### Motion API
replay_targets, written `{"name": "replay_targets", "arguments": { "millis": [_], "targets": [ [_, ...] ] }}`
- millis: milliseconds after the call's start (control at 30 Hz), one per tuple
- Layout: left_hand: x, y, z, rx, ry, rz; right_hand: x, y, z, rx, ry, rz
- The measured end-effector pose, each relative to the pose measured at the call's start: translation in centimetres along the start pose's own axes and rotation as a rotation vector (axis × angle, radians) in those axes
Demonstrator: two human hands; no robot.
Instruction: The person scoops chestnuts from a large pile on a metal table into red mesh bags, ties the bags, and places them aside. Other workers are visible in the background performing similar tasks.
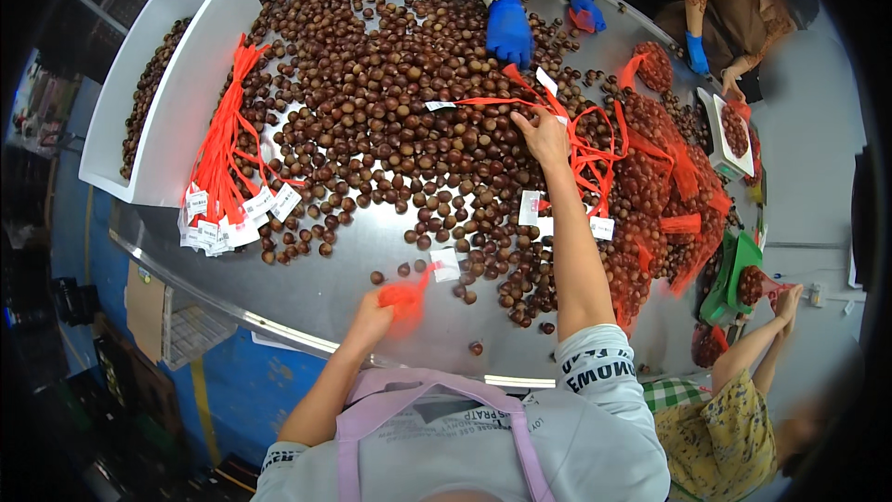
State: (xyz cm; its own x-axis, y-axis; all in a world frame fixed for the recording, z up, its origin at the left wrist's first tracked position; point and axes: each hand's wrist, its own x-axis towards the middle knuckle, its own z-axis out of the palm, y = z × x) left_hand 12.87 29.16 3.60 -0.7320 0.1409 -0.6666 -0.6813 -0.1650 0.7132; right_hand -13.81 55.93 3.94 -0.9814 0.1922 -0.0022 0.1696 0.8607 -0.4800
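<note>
My left hand is closed on a red mesh bag, blurred by motion, with a white tag at its far end. That bag hangs over the table's near edge area, with no nuts visible inside. My right hand reaches far over a wide heap of brown chestnuts. Its thumb stands apart from its fingers, whose tips rest among the chestnuts beside a tangle of flat red mesh bags with white tags. Nothing shows in its grasp, though the palm side is hidden.
A white bin holding chestnuts stands at the left, beside a bundle of red mesh bags. Filled bags pile up at the right, near a scale and a green scoop. Co-workers' blue-gloved hands work across the metal table.
</note>
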Motion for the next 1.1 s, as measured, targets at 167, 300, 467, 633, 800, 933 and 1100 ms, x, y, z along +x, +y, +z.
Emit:
{"name": "replay_targets", "arguments": {
  "millis": [167, 300, 467, 633, 800, 933, 1100],
  "targets": [
    [0.6, -0.3, 0.2, 0.046, -0.048, 0.013, 1.4, 1.4, 1.2, 0.101, -0.005, -0.154],
    [1.5, -1.9, -0.9, 0.226, -0.069, 0.113, -2.6, -2.9, -2.1, -0.008, -0.039, -0.288],
    [1.6, -1.7, -1.8, 0.119, -0.124, 0.151, -11.2, -17.9, -1.4, 0.282, -0.761, -0.445],
    [1.5, -1.3, -2.1, 0.318, -0.088, 0.151, -12.7, -37.4, -1.2, 0.477, -0.782, -0.794],
    [1.4, -0.8, -4.1, 0.133, -0.004, 0.305, -16.5, -43.7, -0.2, 0.698, -0.377, -1.053],
    [1.6, 0.0, -6.5, -0.288, -0.063, 0.212, -21.9, -33.2, 2.6, 0.475, -0.509, -0.869],
    [0.8, 1.0, -4.9, -0.345, 0.176, 0.357, -26.9, -13.3, 4.7, 0.716, -0.473, -0.233]
  ]
}}
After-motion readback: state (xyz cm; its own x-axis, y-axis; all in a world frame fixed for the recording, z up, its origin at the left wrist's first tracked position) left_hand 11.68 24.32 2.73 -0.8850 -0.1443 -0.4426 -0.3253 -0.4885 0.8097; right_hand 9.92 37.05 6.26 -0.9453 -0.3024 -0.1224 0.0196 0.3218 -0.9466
